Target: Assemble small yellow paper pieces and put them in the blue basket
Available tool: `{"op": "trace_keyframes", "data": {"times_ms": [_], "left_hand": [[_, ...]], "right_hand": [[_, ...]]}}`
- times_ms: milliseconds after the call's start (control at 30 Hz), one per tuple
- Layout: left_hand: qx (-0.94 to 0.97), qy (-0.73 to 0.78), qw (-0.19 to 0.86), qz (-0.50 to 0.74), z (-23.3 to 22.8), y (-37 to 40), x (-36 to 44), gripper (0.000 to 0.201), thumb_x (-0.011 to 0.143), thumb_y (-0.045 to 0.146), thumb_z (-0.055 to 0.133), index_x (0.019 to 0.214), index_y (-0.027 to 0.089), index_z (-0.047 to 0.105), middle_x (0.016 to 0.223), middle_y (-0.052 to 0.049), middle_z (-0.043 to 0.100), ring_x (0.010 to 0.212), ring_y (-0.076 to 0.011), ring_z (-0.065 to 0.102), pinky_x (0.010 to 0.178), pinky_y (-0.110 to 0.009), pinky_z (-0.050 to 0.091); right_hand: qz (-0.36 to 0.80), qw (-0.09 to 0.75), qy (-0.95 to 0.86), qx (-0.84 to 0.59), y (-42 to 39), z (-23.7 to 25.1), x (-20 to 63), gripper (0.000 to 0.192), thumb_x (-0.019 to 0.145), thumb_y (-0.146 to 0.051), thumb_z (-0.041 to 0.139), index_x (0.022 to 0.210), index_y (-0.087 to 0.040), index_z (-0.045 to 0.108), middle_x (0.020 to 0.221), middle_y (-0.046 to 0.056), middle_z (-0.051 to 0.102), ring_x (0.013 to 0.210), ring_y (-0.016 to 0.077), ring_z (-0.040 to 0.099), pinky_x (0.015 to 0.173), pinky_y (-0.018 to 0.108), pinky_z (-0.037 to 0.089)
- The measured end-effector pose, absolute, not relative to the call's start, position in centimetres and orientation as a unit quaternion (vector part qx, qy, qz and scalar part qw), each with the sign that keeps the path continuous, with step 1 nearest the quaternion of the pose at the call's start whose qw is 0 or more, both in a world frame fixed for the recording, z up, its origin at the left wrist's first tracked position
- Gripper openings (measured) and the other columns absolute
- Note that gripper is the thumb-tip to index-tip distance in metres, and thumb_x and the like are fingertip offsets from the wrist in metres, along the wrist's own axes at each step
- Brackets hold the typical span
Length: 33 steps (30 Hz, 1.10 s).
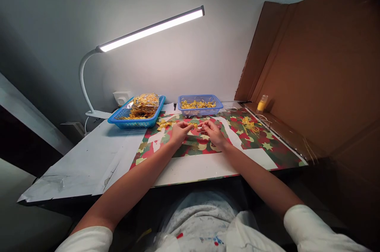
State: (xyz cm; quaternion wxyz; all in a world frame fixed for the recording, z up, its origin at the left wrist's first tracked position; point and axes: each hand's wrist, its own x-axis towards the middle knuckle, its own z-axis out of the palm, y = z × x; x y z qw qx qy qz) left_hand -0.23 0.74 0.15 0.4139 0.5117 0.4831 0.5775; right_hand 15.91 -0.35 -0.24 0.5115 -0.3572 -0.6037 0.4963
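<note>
The left hand (181, 130) and the right hand (213, 132) meet over the star-patterned sheet (267, 146), just in front of the small blue basket (200, 106). Both pinch with their fingertips a small yellow piece (194, 125) between them. A loose yellow pile (249, 124) lies right of the basket.

**Paper, plastic and card**

The white surface (89, 157) looks matt, its paper covering creased. A glossy star-printed red and green paper sheet (267, 145) lies over it. Two blue meshed plastic baskets (130, 123) (200, 111) look smooth. The brown cardboard panel (320, 70) is dull; a crinkled clear plastic bag (145, 101) shines.
</note>
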Motion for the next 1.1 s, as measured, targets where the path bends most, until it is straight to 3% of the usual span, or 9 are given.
{"op": "trace_keyframes", "data": {"times_ms": [233, 467, 633, 767, 933, 1100], "left_hand": [[0.513, 0.479, 0.414, 0.58, -0.5, 1.1, -0.4, 0.034, 0.05, 0.043, 0.077, 0.054, 0.017, 0.056, 0.051, 0.002, 0.056, 0.048, -0.0088, 0.045, 0.047, -0.022, 0.033], [0.509, 0.485, 0.415, 0.578, -0.5, 1.2, -0.4, 0.033, 0.05, 0.043, 0.077, 0.053, 0.017, 0.057, 0.053, 0.001, 0.059, 0.05, -0.0103, 0.048, 0.051, -0.024, 0.035], [0.505, 0.498, 0.406, 0.577, -0.4, 1.1, -0.4, 0.033, 0.051, 0.043, 0.076, 0.054, 0.018, 0.055, 0.052, 0.002, 0.056, 0.049, -0.0097, 0.045, 0.05, -0.024, 0.033], [0.497, 0.499, 0.407, 0.582, -0.4, 1.1, -0.4, 0.033, 0.051, 0.042, 0.076, 0.054, 0.018, 0.054, 0.052, 0.003, 0.055, 0.048, -0.0097, 0.046, 0.049, -0.024, 0.032], [0.484, 0.492, 0.408, 0.598, -0.4, 1.3, -0.5, 0.031, 0.051, 0.04, 0.077, 0.054, 0.017, 0.057, 0.051, 0.002, 0.056, 0.048, -0.0091, 0.046, 0.049, -0.023, 0.035], [0.475, 0.495, 0.414, 0.599, -0.5, 1.4, -0.6, 0.028, 0.051, 0.036, 0.078, 0.053, 0.016, 0.058, 0.052, 0.001, 0.06, 0.049, -0.0096, 0.049, 0.051, -0.023, 0.038]], "right_hand": [[0.482, 0.517, -0.595, -0.384, -0.7, -0.4, 15.8, 0.028, 0.081, -0.049, 0.055, 0.079, -0.021, 0.054, 0.093, 0.003, 0.068, 0.092, 0.016, 0.063, 0.075, 0.029, 0.049], [0.517, 0.501, -0.583, -0.376, -0.7, -0.3, 15.6, 0.033, 0.077, -0.054, 0.058, 0.073, -0.023, 0.046, 0.069, 0.003, 0.071, 0.073, 0.0192, 0.066, 0.065, 0.033, 0.051], [0.487, 0.527, -0.595, -0.362, -1.0, -0.5, 15.9, 0.029, 0.08, -0.052, 0.056, 0.077, -0.024, 0.049, 0.072, 0.004, 0.072, 0.081, 0.0223, 0.07, 0.073, 0.037, 0.053], [0.46, 0.499, -0.65, -0.342, -1.4, -0.6, 16.0, 0.025, 0.083, -0.048, 0.054, 0.08, -0.024, 0.049, 0.072, 0.002, 0.07, 0.083, 0.0222, 0.07, 0.076, 0.036, 0.052], [0.438, 0.508, -0.676, -0.306, -1.6, 0.5, 16.5, 0.026, 0.083, -0.049, 0.055, 0.078, -0.023, 0.051, 0.084, 0.004, 0.071, 0.093, 0.0211, 0.066, 0.086, 0.038, 0.049], [0.465, 0.586, -0.606, -0.271, -1.5, 3.9, 18.3, 0.03, 0.082, -0.053, 0.057, 0.081, -0.026, 0.044, 0.061, -0.003, 0.058, 0.063, 0.0162, 0.06, 0.072, 0.035, 0.051]]}}
